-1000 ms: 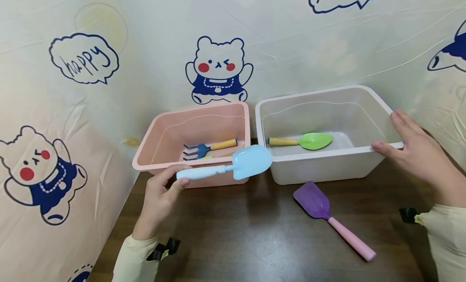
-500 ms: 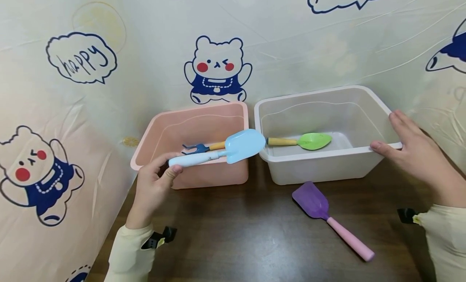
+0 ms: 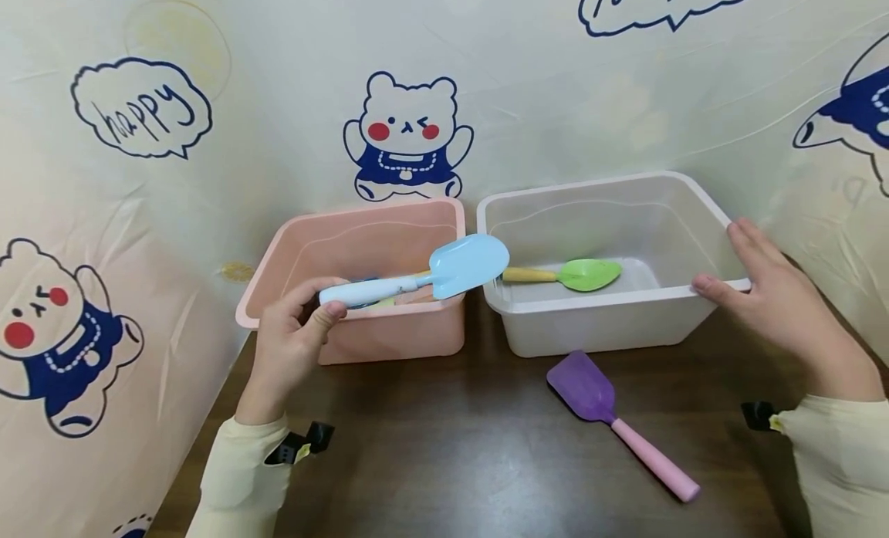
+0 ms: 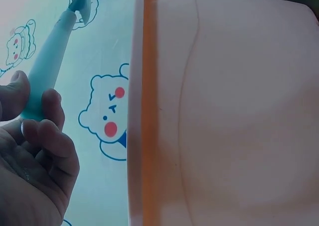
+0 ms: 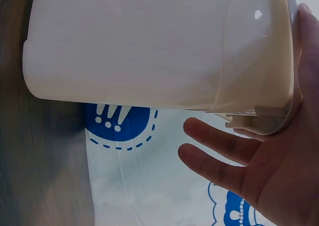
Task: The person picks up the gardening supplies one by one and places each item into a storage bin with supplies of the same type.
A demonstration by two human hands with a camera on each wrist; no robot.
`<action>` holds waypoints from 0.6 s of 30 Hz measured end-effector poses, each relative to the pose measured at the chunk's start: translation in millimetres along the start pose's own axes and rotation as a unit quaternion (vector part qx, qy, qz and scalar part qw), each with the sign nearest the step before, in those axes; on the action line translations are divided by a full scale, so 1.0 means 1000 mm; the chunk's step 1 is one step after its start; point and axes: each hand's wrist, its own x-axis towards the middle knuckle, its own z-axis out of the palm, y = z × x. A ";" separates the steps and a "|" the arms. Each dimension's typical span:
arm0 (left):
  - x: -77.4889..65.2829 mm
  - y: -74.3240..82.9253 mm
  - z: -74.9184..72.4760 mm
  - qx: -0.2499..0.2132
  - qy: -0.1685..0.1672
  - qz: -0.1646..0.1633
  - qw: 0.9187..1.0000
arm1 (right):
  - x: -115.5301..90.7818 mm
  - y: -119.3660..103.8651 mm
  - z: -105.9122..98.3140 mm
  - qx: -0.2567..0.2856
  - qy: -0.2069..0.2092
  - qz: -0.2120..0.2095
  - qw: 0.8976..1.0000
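Observation:
My left hand (image 3: 288, 349) pinches the handle end of a light blue garden trowel (image 3: 468, 266) between thumb and fingers. The trowel is held over the front rim of a pink bin (image 3: 399, 341), its blade pointing right toward the white bin (image 3: 590, 331). In the left wrist view, the trowel handle (image 4: 50, 59) stands beside the pink bin's wall (image 4: 239, 111). My right hand (image 3: 785, 306) holds the white bin's near right corner, thumb over the rim. Two of its fingers (image 5: 219, 141) stick out below the rim in the right wrist view.
Inside the white bin lies a green trowel (image 3: 590, 275) with a yellow handle. A blue rake in the pink bin is mostly hidden behind the light blue trowel. A purple shovel (image 3: 583, 387) with a pink handle lies on the dark wooden table (image 3: 444, 453). Printed cloth hangs behind.
The light blue trowel has risen in my left hand and moved back over the pink bin, now covering most of the rake. My right hand stays on the white bin. The view shifts slightly.

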 end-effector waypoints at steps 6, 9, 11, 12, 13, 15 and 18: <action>0.008 0.001 0.003 0.008 0.001 0.009 1.000 | -0.001 0.001 0.002 0.011 0.001 -0.008 1.000; 0.012 0.003 0.005 0.004 0.000 0.006 1.000 | 0.000 0.001 0.002 0.012 0.007 -0.013 1.000; 0.015 0.004 0.006 0.001 -0.002 0.006 1.000 | 0.000 0.001 0.002 0.010 0.008 -0.013 1.000; 0.016 0.004 0.007 0.000 -0.002 0.007 1.000 | 0.000 0.001 0.001 0.009 0.009 -0.012 1.000; 0.016 0.004 0.008 0.000 -0.001 0.007 1.000 | 0.000 0.000 0.001 0.008 0.009 -0.010 1.000; 0.017 0.004 0.010 0.004 0.002 0.009 1.000 | 0.000 -0.001 0.001 0.007 0.006 -0.007 1.000; 0.019 0.004 0.012 0.004 0.005 0.009 1.000 | -0.001 -0.002 0.002 0.004 0.004 -0.004 1.000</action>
